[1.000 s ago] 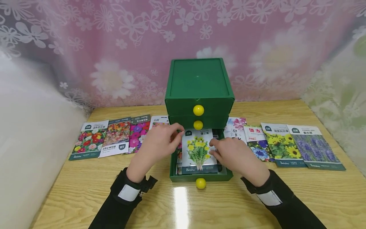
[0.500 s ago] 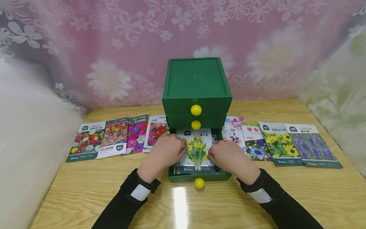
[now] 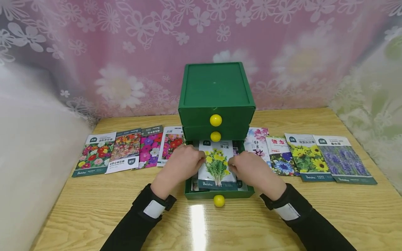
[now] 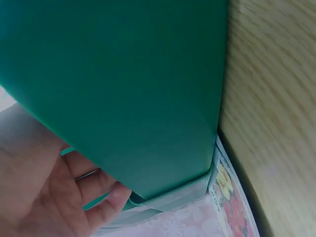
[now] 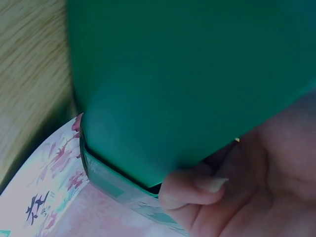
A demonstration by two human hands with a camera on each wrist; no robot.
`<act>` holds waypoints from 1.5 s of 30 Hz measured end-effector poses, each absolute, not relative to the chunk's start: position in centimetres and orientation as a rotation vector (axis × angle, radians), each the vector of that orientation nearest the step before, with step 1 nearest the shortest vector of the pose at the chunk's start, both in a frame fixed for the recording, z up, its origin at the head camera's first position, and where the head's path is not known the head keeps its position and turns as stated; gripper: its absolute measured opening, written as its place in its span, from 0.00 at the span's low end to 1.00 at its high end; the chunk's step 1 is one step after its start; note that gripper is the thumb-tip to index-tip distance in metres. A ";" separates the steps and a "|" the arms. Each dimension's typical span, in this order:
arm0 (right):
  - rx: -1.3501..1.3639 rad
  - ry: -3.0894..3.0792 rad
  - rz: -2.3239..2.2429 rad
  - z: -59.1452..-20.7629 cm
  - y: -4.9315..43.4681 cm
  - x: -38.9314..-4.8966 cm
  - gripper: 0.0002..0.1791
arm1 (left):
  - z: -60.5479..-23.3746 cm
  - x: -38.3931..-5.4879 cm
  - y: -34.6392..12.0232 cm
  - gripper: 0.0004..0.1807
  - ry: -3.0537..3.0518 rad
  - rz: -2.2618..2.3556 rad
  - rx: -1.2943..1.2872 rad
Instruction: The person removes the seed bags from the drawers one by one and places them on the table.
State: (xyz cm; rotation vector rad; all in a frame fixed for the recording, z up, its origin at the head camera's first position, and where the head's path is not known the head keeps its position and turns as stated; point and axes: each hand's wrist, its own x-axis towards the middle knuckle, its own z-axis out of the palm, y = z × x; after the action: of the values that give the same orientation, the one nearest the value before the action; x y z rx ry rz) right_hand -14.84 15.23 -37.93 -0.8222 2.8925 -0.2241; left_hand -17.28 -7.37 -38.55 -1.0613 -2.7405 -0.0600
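A seed packet with yellow dandelions lies over other packets in the pulled-out bottom drawer of a green cabinet. My left hand pinches the packet's left edge, its fingers curled inside the drawer. On the opposite edge my right hand pinches it too. In the left wrist view, the left hand reaches over the green drawer wall, which hides the packet. The right wrist view has the right hand bent over the other drawer wall, thumb in front.
Several flower seed packets stand in a row left of the cabinet, the outermost with red and pink blooms. More lie at the right, ending with a lavender packet. Yellow ball knobs stick out from the drawer fronts. A floral curtain hangs behind.
Both hands came down along the packet's sides into the drawer and took its edges. In the last half second the packet has shifted and tilted slightly; the hands barely moved.
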 end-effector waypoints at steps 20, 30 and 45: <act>-0.713 2.957 -0.567 -35.6 14.9 -13.8 0.05 | -36.7 -17.2 -9.0 0.05 -2.888 -0.840 -0.707; -0.825 2.931 -0.719 -34.3 13.5 -11.2 0.04 | -35.5 -14.6 -11.4 0.04 -2.899 -0.883 -0.639; -1.072 2.781 -0.901 -35.8 10.2 -8.6 0.14 | -34.7 -10.6 -15.9 0.03 -2.974 -0.661 -0.463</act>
State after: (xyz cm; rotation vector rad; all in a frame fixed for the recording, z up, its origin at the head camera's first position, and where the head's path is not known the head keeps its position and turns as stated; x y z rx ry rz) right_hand -8.60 10.22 -35.81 -1.0725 2.7805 -0.9008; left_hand -10.56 -15.88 -34.74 -0.4628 -2.9735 -0.6608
